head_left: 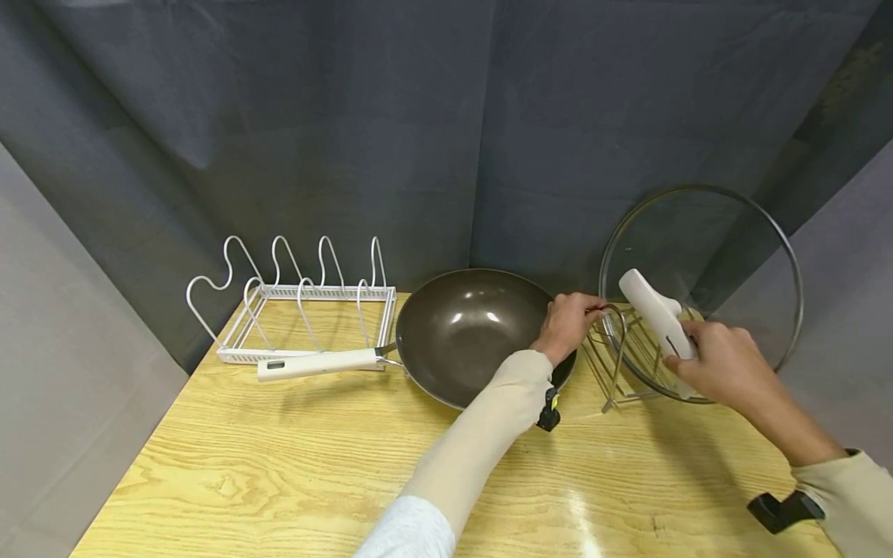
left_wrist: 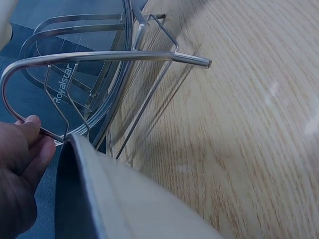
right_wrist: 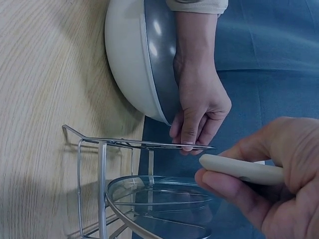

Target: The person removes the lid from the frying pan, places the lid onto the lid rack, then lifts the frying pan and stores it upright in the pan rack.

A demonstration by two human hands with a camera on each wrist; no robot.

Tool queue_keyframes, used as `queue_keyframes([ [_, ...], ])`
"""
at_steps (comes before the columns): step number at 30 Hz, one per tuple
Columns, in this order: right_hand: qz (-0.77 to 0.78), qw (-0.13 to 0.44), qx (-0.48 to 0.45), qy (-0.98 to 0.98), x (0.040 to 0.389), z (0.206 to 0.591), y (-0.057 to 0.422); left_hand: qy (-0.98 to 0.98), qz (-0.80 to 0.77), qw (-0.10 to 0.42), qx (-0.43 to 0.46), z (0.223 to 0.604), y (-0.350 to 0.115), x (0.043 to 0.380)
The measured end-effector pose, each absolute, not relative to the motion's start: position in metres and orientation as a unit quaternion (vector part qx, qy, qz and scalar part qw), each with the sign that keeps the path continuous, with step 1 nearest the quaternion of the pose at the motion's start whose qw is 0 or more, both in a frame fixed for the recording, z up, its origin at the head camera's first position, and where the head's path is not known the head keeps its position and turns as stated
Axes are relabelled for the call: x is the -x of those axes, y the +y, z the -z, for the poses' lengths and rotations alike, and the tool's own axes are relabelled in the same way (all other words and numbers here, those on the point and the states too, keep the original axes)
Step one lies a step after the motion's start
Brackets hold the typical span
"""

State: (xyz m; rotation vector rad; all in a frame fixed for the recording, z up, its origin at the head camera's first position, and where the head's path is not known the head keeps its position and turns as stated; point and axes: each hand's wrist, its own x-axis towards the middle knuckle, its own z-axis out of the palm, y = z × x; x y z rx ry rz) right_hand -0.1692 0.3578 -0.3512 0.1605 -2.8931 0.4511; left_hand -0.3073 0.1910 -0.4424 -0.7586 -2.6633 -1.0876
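My left hand (head_left: 563, 327) pinches the top of an end hoop of a metal wire rack (left_wrist: 114, 56), reaching over the wok's right side. A large round glass lid (head_left: 725, 256) with a metal rim stands upright, tilted, in that rack. My right hand (head_left: 729, 364) grips the lid's long white handle (head_left: 652, 310), thumb and fingers on either side of its lower end. In the right wrist view the lid's rim (right_wrist: 115, 201) sits between the rack's wires. The wok (head_left: 467, 329), dark inside and pale outside, rests left of the rack, partly hidden by my left arm.
On the left stands a white rack (head_left: 240, 356) with several upright loops. The wok's white handle (head_left: 321, 364) points left across its front edge. Dark cloth (head_left: 335, 139) hangs behind the wooden table (head_left: 293, 465), and pale panels flank it.
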Motion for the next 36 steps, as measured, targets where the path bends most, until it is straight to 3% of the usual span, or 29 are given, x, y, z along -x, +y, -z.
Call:
queue_keyframes([
  [36,-0.136,0.11,-0.052,-0.983,0.164,0.351,0.337,-0.884,0.396,0.069,0.24,0.444,0.191,0.309],
])
